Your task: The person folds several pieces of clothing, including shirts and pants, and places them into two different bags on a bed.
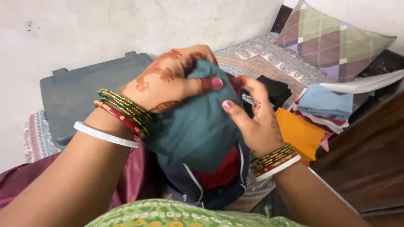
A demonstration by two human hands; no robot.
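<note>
Gripping a teal cloth (198, 126), your left hand (168, 80) closes over its top edge, thumb pressed on the front, fingers curled behind. Your right hand (256, 122) meets it from the other side: thumb on the cloth's upper right edge, fingers partly spread and loosely bent, so the hold is lighter there. The cloth hangs between both hands at centre frame, above your lap, draping down over a dark navy garment (189, 185) with white piping and a red piece (219, 172) showing under it. Both hands carry henna marks and pink nails. Bangles (124, 111) in green, gold and red sit on your left wrist, with a white bangle (105, 135) further up the arm; a matching set (275, 159) rings your right wrist.

Right of your right hand lies an orange cloth (301, 134), just beside a stack of folded clothes (324, 105) with a light blue piece on top. A black cloth (273, 88) lies behind your right hand. All rest on a bed with a patterned sheet (261, 54). A checked pillow (332, 38) leans at the far right corner. A grey case (80, 92) lies behind your left arm by the wall. Maroon fabric (25, 180) spreads at lower left, green print fabric (168, 214) at the bottom edge.
</note>
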